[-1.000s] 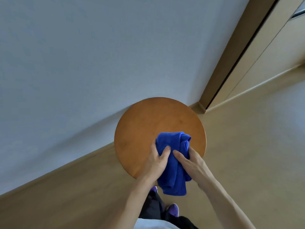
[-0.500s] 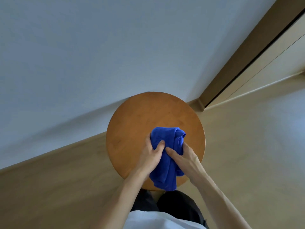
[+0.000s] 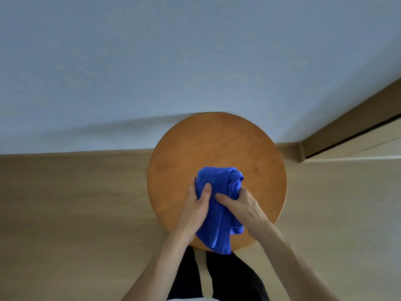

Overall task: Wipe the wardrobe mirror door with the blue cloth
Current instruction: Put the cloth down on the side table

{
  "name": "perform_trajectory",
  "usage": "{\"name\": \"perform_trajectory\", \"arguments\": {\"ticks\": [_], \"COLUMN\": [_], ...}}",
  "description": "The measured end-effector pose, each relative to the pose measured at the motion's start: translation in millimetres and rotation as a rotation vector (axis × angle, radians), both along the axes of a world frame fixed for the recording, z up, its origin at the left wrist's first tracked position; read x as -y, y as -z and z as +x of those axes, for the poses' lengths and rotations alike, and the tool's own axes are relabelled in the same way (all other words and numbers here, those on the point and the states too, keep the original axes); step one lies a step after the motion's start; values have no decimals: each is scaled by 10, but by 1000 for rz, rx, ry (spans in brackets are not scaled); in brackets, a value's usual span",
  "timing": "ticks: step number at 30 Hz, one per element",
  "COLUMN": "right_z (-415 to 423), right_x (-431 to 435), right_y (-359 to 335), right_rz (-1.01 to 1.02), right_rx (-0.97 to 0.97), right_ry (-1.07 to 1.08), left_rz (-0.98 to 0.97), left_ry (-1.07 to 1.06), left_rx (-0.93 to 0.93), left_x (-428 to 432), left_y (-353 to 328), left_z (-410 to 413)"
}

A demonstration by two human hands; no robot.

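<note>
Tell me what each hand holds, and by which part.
Both hold the bunched blue cloth: left hand grips its left side, right hand its right side, over the stool.

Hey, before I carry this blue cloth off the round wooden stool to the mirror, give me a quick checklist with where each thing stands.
1. Left hand grips the crumpled blue cloth: ok.
2. Right hand grips it as well: ok.
3. Cloth folded into a flat pad: not ok, bunched, one end hanging past the round brown wooden stool rim.
4. Cloth lifted off the stool top: cannot tell.
5. Mirror door in sight: not ok, only pale wall and beige door frame show.
</note>
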State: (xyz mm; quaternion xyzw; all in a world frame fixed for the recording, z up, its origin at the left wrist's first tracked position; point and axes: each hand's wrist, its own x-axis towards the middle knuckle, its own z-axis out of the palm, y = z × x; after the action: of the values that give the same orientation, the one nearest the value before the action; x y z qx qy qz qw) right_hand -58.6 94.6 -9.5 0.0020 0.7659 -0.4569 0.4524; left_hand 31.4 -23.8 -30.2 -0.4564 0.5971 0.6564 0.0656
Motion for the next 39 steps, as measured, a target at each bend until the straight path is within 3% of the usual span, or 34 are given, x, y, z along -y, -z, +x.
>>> {"name": "perform_trajectory", "arguments": {"ticks": [7,12,20,23,30,39], "right_z": [-207,-248,-304,-351,-573,-637], "right_x": [-90,-45,109,149,42,-124], "right_y": [275,506,1125,1351,1759,2146], "right_rz": [-16,-77,-209,-206,47,287], "right_rx": [94,185,357,391,202,-173], "right_ry": [-101,-108,30,61,43,71], "left_rz": [10,180,428,425,316,-64], "left_ry": [-75,-170,-145,-156,-284,-182], "left_rx": [7,41,-90,-113,-73,52], "left_x": [-164,9,324,391,560,490], "left_y": [306,651,1149,1358,1737,2144], "left_z": [-10,-25,-47,-84,-81,-156]}}
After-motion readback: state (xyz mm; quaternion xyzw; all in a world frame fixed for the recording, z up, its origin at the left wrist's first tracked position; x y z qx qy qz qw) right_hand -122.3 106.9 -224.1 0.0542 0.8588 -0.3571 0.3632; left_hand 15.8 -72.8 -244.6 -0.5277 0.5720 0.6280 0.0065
